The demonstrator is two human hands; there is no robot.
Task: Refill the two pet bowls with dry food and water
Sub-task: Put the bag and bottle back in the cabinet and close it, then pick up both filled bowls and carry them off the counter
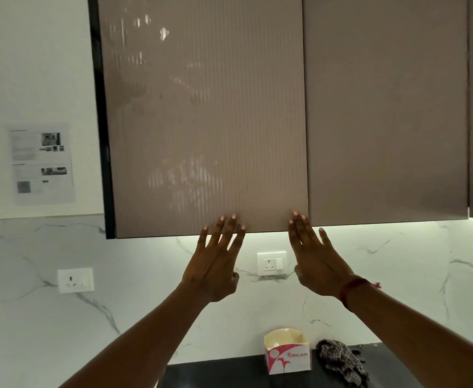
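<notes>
Against the cabinet door, both hands' grip splayed; tissue box below.

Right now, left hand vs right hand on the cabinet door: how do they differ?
The left hand has its fingers spread, tips near the middle of the ribbed door's bottom edge; the right hand keeps its fingers together at the door's right corner. The right wrist wears a red thread; the left wrist is bare. Both are open, empty, and reaching up.
</notes>
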